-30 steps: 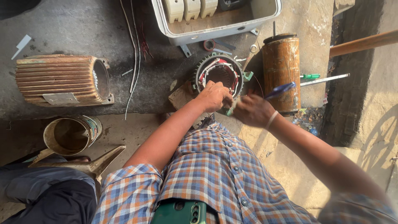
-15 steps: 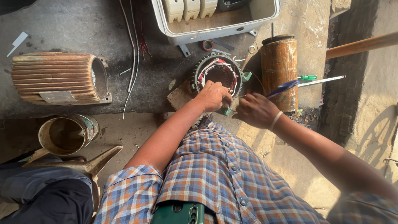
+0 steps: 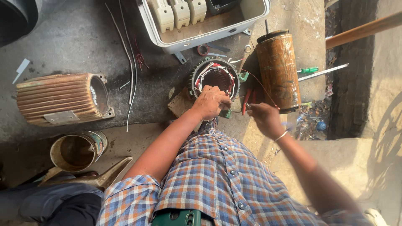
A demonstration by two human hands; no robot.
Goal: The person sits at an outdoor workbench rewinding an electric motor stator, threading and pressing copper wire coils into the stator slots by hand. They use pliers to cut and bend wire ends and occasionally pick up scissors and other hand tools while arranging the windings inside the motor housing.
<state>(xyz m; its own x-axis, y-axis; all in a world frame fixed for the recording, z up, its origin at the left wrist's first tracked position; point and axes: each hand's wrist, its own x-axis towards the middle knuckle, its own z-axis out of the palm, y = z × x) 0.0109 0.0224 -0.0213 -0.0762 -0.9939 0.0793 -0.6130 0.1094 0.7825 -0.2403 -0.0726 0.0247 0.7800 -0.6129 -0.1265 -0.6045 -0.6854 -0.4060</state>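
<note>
Motor winding work is what the pictures show: a small round stator [image 3: 215, 77], ringed with teeth and wound with red and white wire, sits on the grey concrete floor [image 3: 63, 37] just ahead of the person, between a ribbed motor casing and a rusty cylinder.

Going from the left, the ribbed casing [image 3: 58, 99] lies on its side, brownish, with a pale blank metal plate on its flank. Below it stands an open tin can [image 3: 75, 151], muddy inside, with a coloured paper label wrapped round its wall; the print is too small to make out. Two thin pale wires [image 3: 130, 62] run down the floor beside it.

At the top middle is an open white box [image 3: 201, 35] holding three cream-coloured switch blocks.

The left hand [image 3: 211, 101] rests on the near rim of the stator, fingers curled down over the coils, steadying it. The right hand [image 3: 264, 117] is closed in a narrow pinch just beside it, and a fine reddish wire [image 3: 261, 86] runs up from it towards the stator; whether it also holds a small tool I cannot tell. Red-handled pliers [image 3: 248, 100] lie between the hands.

My judgement is that the coil leads are being dressed or tied off; the next move would call for keeping the stator still while drawing the wire taut without kinking it.

To the right stands the rusty cylinder [image 3: 278, 71], with a green-handled screwdriver [image 3: 310, 70] behind it.
</note>
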